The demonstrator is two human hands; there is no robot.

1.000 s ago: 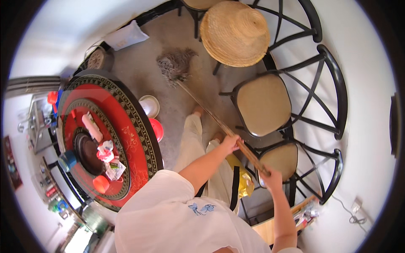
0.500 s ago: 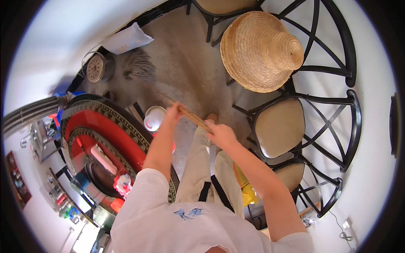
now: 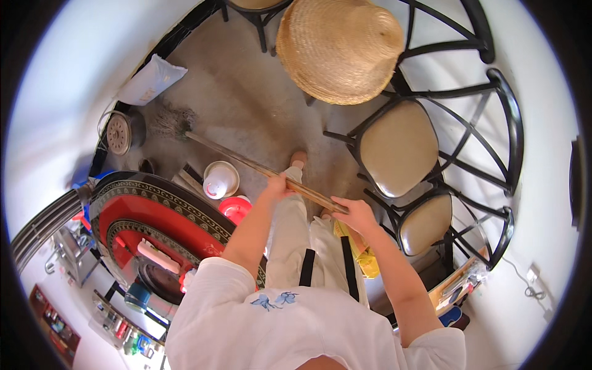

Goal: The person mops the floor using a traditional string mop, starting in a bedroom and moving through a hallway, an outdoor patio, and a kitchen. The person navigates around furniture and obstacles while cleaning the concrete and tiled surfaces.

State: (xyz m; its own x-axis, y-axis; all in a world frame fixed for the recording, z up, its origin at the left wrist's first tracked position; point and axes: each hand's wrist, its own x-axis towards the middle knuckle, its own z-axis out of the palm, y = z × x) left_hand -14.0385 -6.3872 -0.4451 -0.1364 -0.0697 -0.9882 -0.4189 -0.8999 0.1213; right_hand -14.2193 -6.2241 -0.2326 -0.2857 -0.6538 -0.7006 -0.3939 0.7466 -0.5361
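A mop (image 3: 231, 154) with a long wooden handle slants across the middle of the view. Its grey stringy head (image 3: 171, 121) lies on the concrete floor, close to a round metal stove (image 3: 118, 134). My left hand (image 3: 279, 187) is wrapped round the handle partway down. Farther right, near the handle's upper end, my right hand (image 3: 355, 213) grips it too. The handle passes in front of my legs and above one foot (image 3: 298, 160).
On the left stands a round red table (image 3: 132, 194) with a patterned dark rim. A white bucket (image 3: 220, 180) and a red basin (image 3: 235, 209) are beside it. Black chairs (image 3: 399, 148) line the right wall, and one bears a straw hat (image 3: 336, 52). A white sack (image 3: 151, 81) leans at the far left wall.
The mop head has moved slightly and its handle shows sharply instead of blurred. Both hands have shifted right and nearer. The view has turned, so chairs and hat appear farther left and higher.
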